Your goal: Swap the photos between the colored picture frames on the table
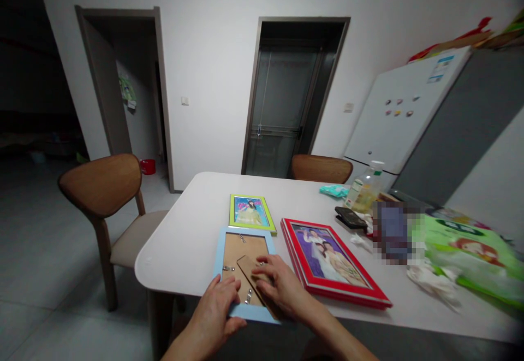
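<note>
While my left hand (213, 311), thumb spread, steadies the blue frame's (220, 252) near-left corner, my right hand (281, 283), bent, pinch unclear, should guide its brown flap (248, 269) gently.

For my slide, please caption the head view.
Left hand and right hand on a blue frame's back, red frame nearby.

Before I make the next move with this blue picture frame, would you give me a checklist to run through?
1. Left hand steadying the blue picture frame: ok.
2. Right hand at the brown stand flap: ok.
3. Frame wholly on the table: not ok; its near end seems to overhang.
4. Metal fasteners secure: cannot tell, too small.
5. Red picture frames apart from the blue one: ok, a gap shows.
</note>
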`<state>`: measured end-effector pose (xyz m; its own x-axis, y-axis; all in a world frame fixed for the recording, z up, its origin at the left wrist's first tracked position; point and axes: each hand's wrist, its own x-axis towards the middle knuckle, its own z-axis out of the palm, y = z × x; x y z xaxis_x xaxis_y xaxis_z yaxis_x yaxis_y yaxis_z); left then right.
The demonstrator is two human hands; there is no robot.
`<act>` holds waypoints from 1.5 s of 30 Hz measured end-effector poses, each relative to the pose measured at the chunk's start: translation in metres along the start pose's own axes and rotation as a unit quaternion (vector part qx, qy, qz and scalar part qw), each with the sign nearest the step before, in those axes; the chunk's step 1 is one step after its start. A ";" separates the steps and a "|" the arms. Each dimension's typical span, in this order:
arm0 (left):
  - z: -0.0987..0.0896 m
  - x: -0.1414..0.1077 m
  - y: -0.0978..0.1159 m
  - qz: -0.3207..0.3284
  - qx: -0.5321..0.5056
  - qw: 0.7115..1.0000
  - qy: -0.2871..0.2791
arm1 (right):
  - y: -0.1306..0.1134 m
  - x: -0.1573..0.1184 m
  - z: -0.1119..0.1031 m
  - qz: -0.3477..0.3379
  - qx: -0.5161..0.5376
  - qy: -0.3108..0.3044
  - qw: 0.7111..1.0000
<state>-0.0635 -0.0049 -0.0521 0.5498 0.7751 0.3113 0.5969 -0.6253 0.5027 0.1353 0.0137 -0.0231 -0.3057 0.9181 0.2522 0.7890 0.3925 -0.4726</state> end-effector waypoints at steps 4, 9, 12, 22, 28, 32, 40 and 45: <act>0.001 0.001 0.003 -0.008 0.014 1.000 0.001 | -0.011 -0.005 0.007 -0.056 0.040 -0.071 0.995; 0.002 0.001 0.003 -0.004 0.021 1.000 -0.006 | -0.014 -0.001 0.016 -0.056 0.039 -0.035 0.997; 0.002 0.001 0.000 -0.002 0.019 1.000 -0.013 | -0.015 0.001 0.015 -0.046 0.065 -0.019 0.997; -0.008 0.005 0.011 -0.030 -0.001 0.999 -0.036 | -0.025 0.048 0.041 -0.002 0.001 0.021 1.000; -0.007 0.004 0.011 -0.030 -0.007 0.999 -0.027 | -0.026 0.054 0.044 0.008 -0.011 0.034 0.999; -0.009 0.003 0.013 -0.029 -0.012 0.999 -0.019 | -0.032 0.054 0.044 0.038 -0.029 0.042 0.998; -0.009 0.004 0.014 -0.038 -0.014 0.999 -0.021 | -0.031 0.058 0.058 0.058 -0.068 0.064 0.994; -0.012 0.004 0.015 -0.040 -0.001 0.998 -0.051 | -0.018 0.064 0.050 0.060 -0.048 0.053 0.996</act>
<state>-0.0594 -0.0101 -0.0340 0.5572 0.8091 0.1867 0.6400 -0.5616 0.5244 0.0751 0.0682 -0.0410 -0.1509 0.9453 0.2894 0.8659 0.2676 -0.4226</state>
